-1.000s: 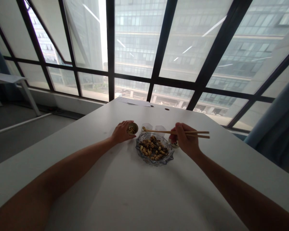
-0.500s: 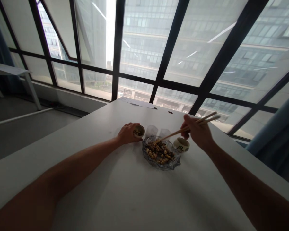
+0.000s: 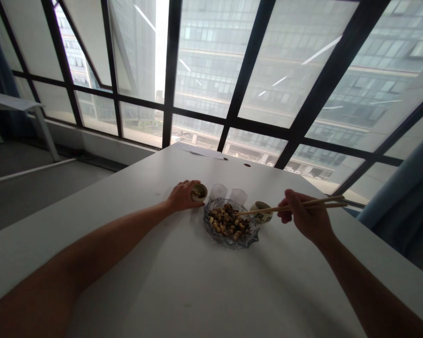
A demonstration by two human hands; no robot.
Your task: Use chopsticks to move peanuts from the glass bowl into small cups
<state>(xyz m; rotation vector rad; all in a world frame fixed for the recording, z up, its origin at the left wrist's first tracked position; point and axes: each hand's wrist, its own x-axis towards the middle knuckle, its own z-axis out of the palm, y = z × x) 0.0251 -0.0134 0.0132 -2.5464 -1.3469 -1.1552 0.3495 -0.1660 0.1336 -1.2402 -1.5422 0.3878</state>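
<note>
Okay, left hand [image 3: 182, 195]: fingers curled round a small cup [image 3: 199, 192], just left of the glass bowl [image 3: 253, 238]; inside too dim to read.
Right hand [image 3: 308, 217]: pinching wooden chopsticks [image 3: 282, 208], tips over the bowl; from where I stand, can't tell if they grip anything.
Glass bowl: on white table [image 3: 155, 281], between both hands, wavy rim.
Peanuts [image 3: 237, 233]: in bowl, with darker pieces.
Second cup [image 3: 264, 218]: dark marking, just right of bowl, partly behind chopsticks.
Clear containers [image 3: 238, 195]: two, beyond bowl.
</note>
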